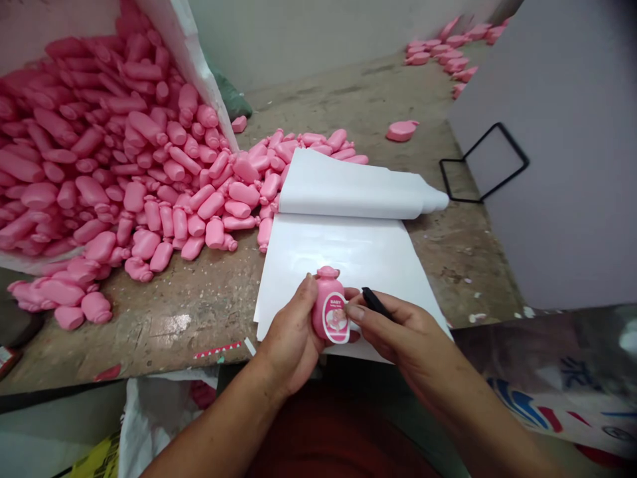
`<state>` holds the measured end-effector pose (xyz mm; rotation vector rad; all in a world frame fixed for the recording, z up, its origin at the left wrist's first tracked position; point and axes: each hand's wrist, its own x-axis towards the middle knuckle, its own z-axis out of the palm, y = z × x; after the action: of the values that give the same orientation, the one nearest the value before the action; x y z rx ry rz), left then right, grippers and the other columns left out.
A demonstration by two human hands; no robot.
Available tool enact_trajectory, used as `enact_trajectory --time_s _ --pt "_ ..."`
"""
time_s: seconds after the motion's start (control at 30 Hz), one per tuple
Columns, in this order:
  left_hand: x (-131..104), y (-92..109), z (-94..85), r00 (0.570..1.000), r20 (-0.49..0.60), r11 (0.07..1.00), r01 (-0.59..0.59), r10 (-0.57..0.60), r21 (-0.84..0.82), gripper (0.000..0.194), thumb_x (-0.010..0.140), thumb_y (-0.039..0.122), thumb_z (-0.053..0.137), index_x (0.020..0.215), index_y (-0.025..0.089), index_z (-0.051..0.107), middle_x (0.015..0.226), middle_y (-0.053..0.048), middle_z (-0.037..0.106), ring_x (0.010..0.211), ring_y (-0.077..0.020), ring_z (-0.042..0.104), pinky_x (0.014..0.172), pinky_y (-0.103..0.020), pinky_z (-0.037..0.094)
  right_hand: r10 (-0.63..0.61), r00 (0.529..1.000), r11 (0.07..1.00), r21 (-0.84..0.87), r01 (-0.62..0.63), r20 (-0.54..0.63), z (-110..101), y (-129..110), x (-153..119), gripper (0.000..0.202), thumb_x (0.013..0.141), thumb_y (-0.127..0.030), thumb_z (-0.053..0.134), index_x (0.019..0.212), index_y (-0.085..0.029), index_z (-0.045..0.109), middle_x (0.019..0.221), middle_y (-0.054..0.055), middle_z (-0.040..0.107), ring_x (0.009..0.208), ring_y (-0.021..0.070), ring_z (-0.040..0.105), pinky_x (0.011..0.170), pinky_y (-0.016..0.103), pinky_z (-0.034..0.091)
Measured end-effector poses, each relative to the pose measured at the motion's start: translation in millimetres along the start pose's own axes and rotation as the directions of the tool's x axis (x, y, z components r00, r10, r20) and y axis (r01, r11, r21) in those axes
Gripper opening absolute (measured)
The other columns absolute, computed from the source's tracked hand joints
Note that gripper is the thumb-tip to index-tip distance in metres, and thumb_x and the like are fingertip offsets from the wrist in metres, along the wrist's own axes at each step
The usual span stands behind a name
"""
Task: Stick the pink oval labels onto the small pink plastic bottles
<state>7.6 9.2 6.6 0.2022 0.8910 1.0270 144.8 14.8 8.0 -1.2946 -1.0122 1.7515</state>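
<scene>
A pink bottle (323, 285) stands upright in my left hand (293, 332), whose thumb and fingers wrap its left side and base. On its front is an oval label (336, 317) reading "BABY", its right edge at the fingertips of my right hand (393, 325). That hand also holds a black pen-like tool (375, 303) between its fingers. Beneath both hands lie white sheets (343, 245), with a folded or rolled part (348, 186) at their far side.
Many pink bottles (144, 126) spill from a large white sack (192, 53) at the left onto the worktable (199, 292). One bottle (402, 130) lies alone beyond the sheets. A black wire stand (497, 126) is by the grey panel (562, 166) at right.
</scene>
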Motion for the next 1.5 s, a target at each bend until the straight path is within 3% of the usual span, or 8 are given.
enact_trajectory --time_s 0.3,0.57,0.87,1.13,1.3,1.5 --pt "1.7 -1.5 -5.6 1.000 0.022 1.000 0.011 -0.011 0.029 0.038 0.099 0.048 0.043 0.118 0.020 0.061 0.096 -0.009 0.070 0.075 -0.0159 0.066 0.065 -0.026 0.052 0.032 0.999 0.999 -0.004 -0.033 -0.024 -0.7 2.3 4.5 0.031 0.068 -0.049 0.079 0.072 -0.020 0.068 0.053 -0.008 0.032 0.049 0.0080 0.020 0.046 0.025 0.023" --pt "2.9 -3.0 -7.2 1.000 0.020 0.999 -0.001 0.001 0.035 0.038 0.098 0.049 0.046 0.117 0.021 0.062 0.096 -0.008 0.067 0.086 -0.0189 0.067 0.079 -0.034 0.056 0.052 0.998 0.998 -0.023 -0.052 -0.024 -1.3 4.6 5.7 0.035 0.068 -0.051 0.079 0.071 -0.020 0.065 0.052 -0.008 0.031 0.049 0.0080 0.021 0.047 0.025 0.023" --pt "2.6 -3.5 -7.7 1.000 0.006 0.999 -0.015 0.015 0.050 0.039 0.098 0.049 0.045 0.118 0.021 0.063 0.098 -0.008 0.066 0.088 -0.0185 0.066 0.079 -0.033 0.055 0.059 0.998 0.998 -0.020 -0.059 -0.011 -1.2 7.5 8.3 0.038 0.070 -0.054 0.077 0.078 -0.018 0.067 0.057 -0.007 0.038 0.051 0.0079 0.024 0.048 0.024 0.022" --pt "2.1 -3.7 -5.7 1.000 -0.005 0.999 -0.027 0.028 0.045 0.036 0.098 0.049 0.047 0.116 0.021 0.061 0.095 -0.007 0.066 0.083 -0.0173 0.065 0.082 -0.034 0.054 0.062 0.998 0.998 0.001 -0.062 -0.005 0.5 3.8 7.9 0.041 0.067 -0.056 0.078 0.071 -0.019 0.061 0.055 -0.008 0.034 0.049 0.0073 0.021 0.045 0.024 0.018" --pt "1.3 -2.3 -4.1 1.000 0.006 0.999 -0.009 0.009 0.033 0.034 0.102 0.043 0.039 0.117 0.019 0.059 0.093 -0.007 0.066 0.076 -0.0144 0.063 0.074 -0.029 0.054 0.071 0.997 0.997 0.025 -0.071 0.011 -0.1 4.1 7.7 0.042 0.066 -0.055 0.080 0.071 -0.018 0.061 0.054 -0.009 0.031 0.049 0.0067 0.019 0.045 0.024 0.014" --pt "1.2 -2.1 -5.6 1.000 0.011 0.999 0.019 -0.019 0.028 0.037 0.101 0.045 0.039 0.116 0.017 0.060 0.094 -0.007 0.065 0.073 -0.0125 0.061 0.064 -0.024 0.052 0.072 0.997 0.996 0.047 -0.073 0.024 -0.9 3.9 6.6 0.036 0.069 -0.051 0.080 0.074 -0.018 0.065 0.053 -0.009 0.034 0.049 0.0065 0.021 0.047 0.023 0.019"
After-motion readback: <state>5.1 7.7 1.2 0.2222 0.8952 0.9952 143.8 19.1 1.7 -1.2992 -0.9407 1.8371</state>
